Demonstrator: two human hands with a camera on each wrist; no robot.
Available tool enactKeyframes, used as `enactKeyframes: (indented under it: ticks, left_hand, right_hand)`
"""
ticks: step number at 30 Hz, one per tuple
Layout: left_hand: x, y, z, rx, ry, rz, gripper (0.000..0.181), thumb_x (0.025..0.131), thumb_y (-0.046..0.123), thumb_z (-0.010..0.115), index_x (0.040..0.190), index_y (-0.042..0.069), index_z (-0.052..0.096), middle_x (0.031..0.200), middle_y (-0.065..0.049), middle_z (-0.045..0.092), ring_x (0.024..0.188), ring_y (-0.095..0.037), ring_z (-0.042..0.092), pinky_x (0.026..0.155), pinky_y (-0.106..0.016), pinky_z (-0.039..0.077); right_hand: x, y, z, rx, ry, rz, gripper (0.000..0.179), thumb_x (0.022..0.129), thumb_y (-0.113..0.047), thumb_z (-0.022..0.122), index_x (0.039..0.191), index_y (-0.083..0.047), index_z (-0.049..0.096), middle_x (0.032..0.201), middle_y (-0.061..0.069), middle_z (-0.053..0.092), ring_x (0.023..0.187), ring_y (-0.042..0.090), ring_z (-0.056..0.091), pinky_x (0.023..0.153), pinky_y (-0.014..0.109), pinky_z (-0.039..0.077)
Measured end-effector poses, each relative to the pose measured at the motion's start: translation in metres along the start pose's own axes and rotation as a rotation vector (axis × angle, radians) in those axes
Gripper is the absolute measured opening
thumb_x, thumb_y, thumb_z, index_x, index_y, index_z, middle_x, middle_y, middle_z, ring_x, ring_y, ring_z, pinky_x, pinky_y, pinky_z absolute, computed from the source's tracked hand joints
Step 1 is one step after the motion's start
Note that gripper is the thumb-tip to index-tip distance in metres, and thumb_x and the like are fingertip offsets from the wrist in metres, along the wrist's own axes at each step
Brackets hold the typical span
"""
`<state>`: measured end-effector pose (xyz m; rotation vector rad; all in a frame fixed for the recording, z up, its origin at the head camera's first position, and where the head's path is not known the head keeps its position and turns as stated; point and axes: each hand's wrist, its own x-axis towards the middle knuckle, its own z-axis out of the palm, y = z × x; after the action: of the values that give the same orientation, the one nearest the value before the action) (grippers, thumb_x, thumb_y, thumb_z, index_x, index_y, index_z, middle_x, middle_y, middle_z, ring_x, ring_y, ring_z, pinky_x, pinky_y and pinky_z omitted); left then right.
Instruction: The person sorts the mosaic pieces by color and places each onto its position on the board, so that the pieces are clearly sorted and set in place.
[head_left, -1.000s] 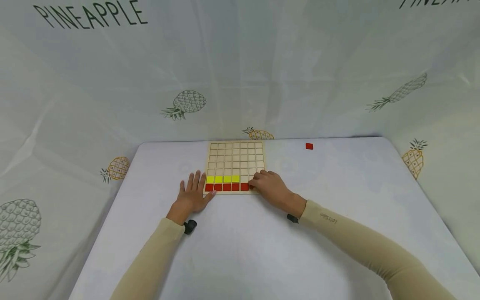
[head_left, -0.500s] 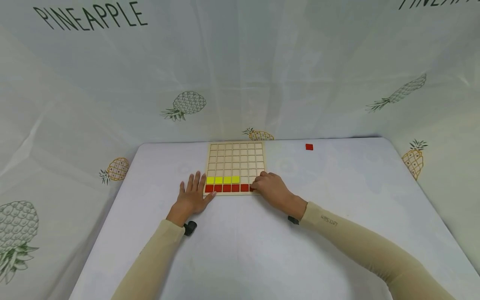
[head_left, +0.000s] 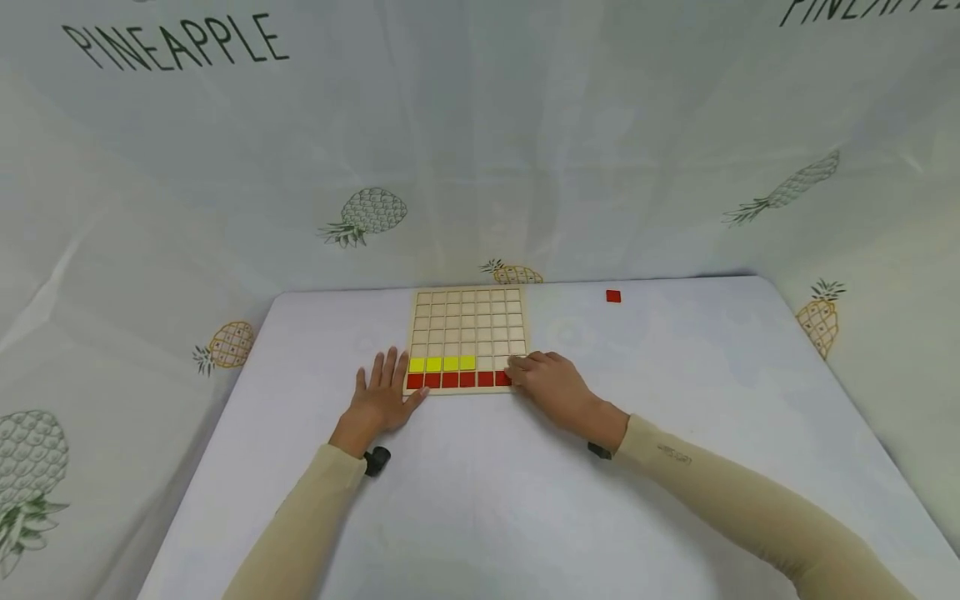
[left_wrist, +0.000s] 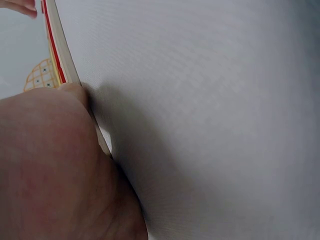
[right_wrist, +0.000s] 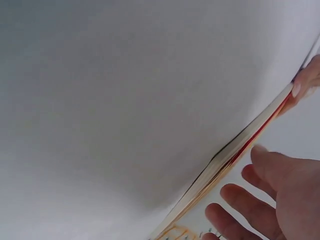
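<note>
A pale wooden grid board (head_left: 468,320) lies near the back of the white table. Along its front row run several red square tiles (head_left: 450,380), with several yellow tiles (head_left: 451,364) in the row behind, on the left part. My left hand (head_left: 381,402) rests spread at the board's left front corner, its thumb on the front rim. At the front right corner, my right hand (head_left: 558,387) hovers beside the rightmost visible red tile (head_left: 502,378), holding nothing. The right wrist view shows its fingers loosely bent and apart from the board edge (right_wrist: 240,137).
One loose red tile (head_left: 613,296) lies on the table (head_left: 465,500) at the back, right of the board. A pineapple-printed cloth (head_left: 600,150) hangs behind and at both sides.
My right hand has let go of the red tile in the front row and drawn slightly right, uncovering more of it. The left hand stays put. The head view has shifted a little.
</note>
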<state>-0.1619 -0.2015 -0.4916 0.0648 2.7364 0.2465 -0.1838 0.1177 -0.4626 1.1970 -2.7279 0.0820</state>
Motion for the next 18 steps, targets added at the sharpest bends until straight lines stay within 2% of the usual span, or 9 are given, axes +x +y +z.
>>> enactKeyframes:
  ticks: [2,5,9,18]
  left_hand:
    - [0.000,0.000,0.000,-0.002,0.004,0.000,0.091,0.110,0.056,0.040,0.169,0.002,-0.003,0.176,-0.023,-0.013,0.162,-0.044,-0.011,0.126,-0.067,-0.005]
    - [-0.001,-0.001,0.001,-0.009,0.012,-0.001,0.091,0.110,0.055,0.041,0.169,0.001,-0.002,0.176,-0.024,-0.011,0.162,-0.045,-0.010,0.126,-0.068,-0.005]
    - [-0.003,0.000,0.001,-0.012,0.013,0.000,0.090,0.110,0.054,0.041,0.169,0.001,-0.002,0.176,-0.023,-0.011,0.162,-0.044,-0.010,0.126,-0.067,-0.005]
    - [-0.003,0.000,0.000,-0.023,0.020,0.018,0.090,0.111,0.055,0.039,0.168,0.000,-0.002,0.176,-0.023,-0.011,0.162,-0.044,-0.011,0.126,-0.067,-0.005]
  right_hand:
    - [-0.004,0.007,-0.002,0.030,0.030,0.019,0.036,0.095,-0.018,0.081,0.130,-0.011,0.076,0.135,0.008,0.073,0.118,0.027,0.070,0.098,0.045,0.058]
    - [-0.009,0.019,-0.003,0.015,0.055,0.038,0.040,0.093,-0.022,0.084,0.131,-0.011,0.075,0.134,0.009,0.073,0.118,0.028,0.070,0.098,0.047,0.058]
    - [-0.018,0.037,-0.005,-0.027,0.057,0.066,0.043,0.092,-0.027,0.085,0.131,-0.011,0.076,0.136,0.011,0.072,0.119,0.030,0.070,0.098,0.048,0.058]
    - [-0.039,0.084,-0.010,-0.047,0.036,0.145,0.043,0.090,-0.030,0.086,0.127,-0.008,0.078,0.138,0.015,0.071,0.122,0.035,0.068,0.101,0.054,0.056]
